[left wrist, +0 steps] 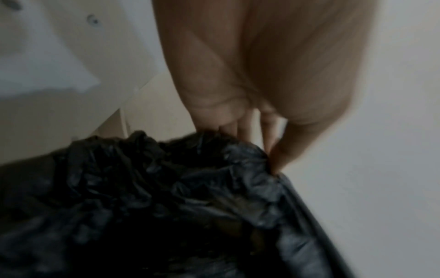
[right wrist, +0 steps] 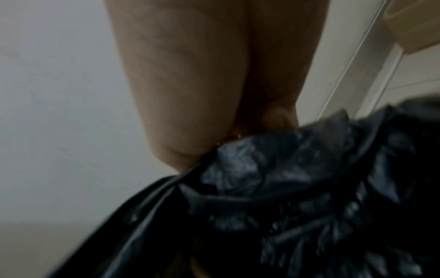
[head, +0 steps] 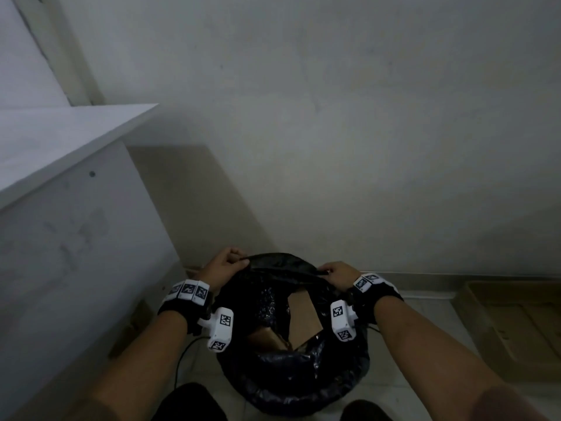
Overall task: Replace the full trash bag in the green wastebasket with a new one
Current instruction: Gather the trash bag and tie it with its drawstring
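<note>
Pale plaster wall fills the far side, a white cabinet (head: 69,183) stands at left. Between my forearms sits the crinkled black plastic trash bag (head: 291,369), brown cardboard scraps (head: 303,317) inside. My left hand (head: 223,265) and right hand (head: 340,276) each pinch its far edge, so I judge removal is only starting; no new bag shows. Plastic hides the green wastebasket entirely.

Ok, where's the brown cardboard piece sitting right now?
In the head view, the cardboard piece lies inside the open black trash bag, low in the centre, between the left hand and the right hand, which pinch the bag's far rim.
</note>
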